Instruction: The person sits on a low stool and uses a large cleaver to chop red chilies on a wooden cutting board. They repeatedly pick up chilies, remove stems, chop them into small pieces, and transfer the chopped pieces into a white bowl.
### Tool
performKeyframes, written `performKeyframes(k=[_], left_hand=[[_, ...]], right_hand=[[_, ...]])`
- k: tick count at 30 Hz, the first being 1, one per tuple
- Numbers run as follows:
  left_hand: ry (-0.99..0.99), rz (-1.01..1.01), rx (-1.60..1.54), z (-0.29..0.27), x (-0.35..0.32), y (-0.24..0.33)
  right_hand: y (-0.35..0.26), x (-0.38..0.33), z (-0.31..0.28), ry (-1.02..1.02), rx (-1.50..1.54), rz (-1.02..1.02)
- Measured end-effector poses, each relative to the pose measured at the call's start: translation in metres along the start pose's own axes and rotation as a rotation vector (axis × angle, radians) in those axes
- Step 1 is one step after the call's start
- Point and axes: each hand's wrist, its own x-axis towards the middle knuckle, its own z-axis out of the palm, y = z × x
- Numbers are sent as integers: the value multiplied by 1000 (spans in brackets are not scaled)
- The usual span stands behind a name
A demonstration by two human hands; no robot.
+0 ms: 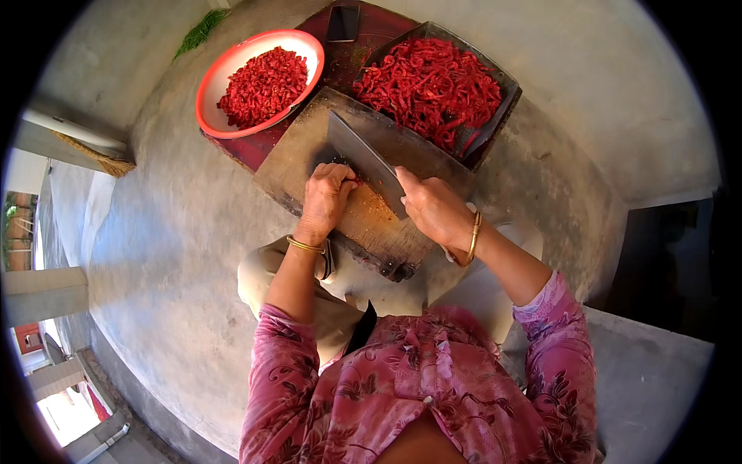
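Note:
A wooden chopping board (386,240) lies in front of me, with seeds and small bits scattered on it. My right hand (437,209) is closed round the handle of a wide cleaver (359,151). The blade stands on edge over the board, slanting from far left to near right. Just left of the blade, my left hand (328,193) presses down on the board with curled fingers. A bit of red chili (357,182) shows at its fingertips, and most of what it grips is hidden under the fingers.
A white basin with an orange-red rim (202,100) holds chopped red chilies at the far left. At the far right, a dark tray (510,85) holds whole dried chilies. Behind lies a phone (343,23) on a dark red table (309,23). A straw broom (108,161) is further left.

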Motion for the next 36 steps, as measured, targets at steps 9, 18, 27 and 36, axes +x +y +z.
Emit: performKeyframes(k=[9, 18, 27, 36], left_hand=[[-7, 92, 6, -3, -3, -6], [-85, 127, 23, -10, -2, -6], [29, -134, -149, -13, -11, -3], [-132, 52, 257, -12, -12, -2]], right_hand=[[-17, -19, -15, -113, 46, 37], [-34, 17, -10, -186, -108, 86], [-4, -10, -8, 89, 729, 241], [43, -65, 11, 252, 1053, 425]])
